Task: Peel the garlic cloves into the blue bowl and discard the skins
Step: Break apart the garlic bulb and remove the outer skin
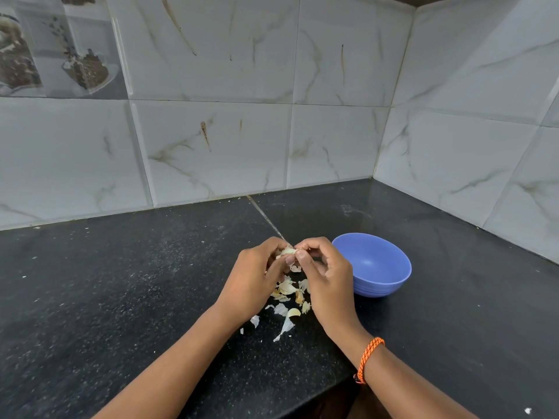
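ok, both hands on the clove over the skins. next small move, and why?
Probably keep picking the skin off: the garlic clove is pinched between the left hand and the right hand, and papery bits seem to cling to it. Loose skins lie on the counter below, and the blue bowl beside the right hand looks empty, so dropping the clove in comes afterwards.

A home kitchen, by the look of it: a black speckled stone counter [121, 282] runs into a corner of glossy marble-pattern wall tiles [211, 140], one decor tile [54, 46] printed with jars of food. Garlic skins [287, 300] lie on the counter beside a blue bowl [390, 285].
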`<state>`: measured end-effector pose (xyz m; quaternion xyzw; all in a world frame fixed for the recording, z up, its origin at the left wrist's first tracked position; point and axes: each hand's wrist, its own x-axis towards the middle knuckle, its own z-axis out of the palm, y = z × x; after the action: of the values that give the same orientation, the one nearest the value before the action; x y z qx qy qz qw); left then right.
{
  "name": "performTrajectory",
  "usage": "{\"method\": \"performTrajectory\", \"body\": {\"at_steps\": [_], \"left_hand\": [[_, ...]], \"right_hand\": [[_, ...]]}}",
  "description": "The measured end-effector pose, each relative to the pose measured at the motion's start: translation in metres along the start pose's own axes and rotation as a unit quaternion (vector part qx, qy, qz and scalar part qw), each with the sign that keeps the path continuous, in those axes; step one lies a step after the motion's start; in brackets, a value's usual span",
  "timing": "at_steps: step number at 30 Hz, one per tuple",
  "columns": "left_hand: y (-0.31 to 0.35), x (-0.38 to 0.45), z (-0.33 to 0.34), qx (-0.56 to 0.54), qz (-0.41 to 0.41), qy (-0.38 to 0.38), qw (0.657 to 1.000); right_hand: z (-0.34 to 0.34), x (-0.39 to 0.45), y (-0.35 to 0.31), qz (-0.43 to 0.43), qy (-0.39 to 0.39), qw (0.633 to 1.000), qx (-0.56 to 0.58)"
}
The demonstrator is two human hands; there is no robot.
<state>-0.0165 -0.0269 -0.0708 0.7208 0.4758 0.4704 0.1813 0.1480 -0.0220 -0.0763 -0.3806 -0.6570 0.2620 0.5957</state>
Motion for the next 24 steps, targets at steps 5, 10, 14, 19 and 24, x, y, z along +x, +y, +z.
{"method": "performTrajectory", "body": {"at_steps": [5, 10, 14, 19, 24], "left_hand": [[0.000, 0.003, 0.003, -0.006, 0.017, 0.008, 1.000], [0.001, 0.002, 0.005, 0.015, 0.045, -0.008, 0.999], [-0.005, 0.003, 0.004, 0.040, 0.060, -0.015, 0.997], [-0.004, 0.002, 0.005, 0.043, 0.067, -0.013, 0.997], [-0.002, 0.003, 0.002, 0.041, 0.070, -0.015, 0.997]], "right_hand": [[-0.001, 0.003, -0.002, 0.022, 0.009, 0.999, 0.027], [-0.002, 0.006, -0.003, 0.067, -0.016, 0.991, 0.118], [-0.005, 0.009, -0.004, 0.129, -0.020, 0.974, 0.188], [-0.007, 0.014, -0.003, 0.172, -0.024, 0.955, 0.239], [-0.009, 0.018, -0.009, 0.204, -0.040, 0.938, 0.276]]}}
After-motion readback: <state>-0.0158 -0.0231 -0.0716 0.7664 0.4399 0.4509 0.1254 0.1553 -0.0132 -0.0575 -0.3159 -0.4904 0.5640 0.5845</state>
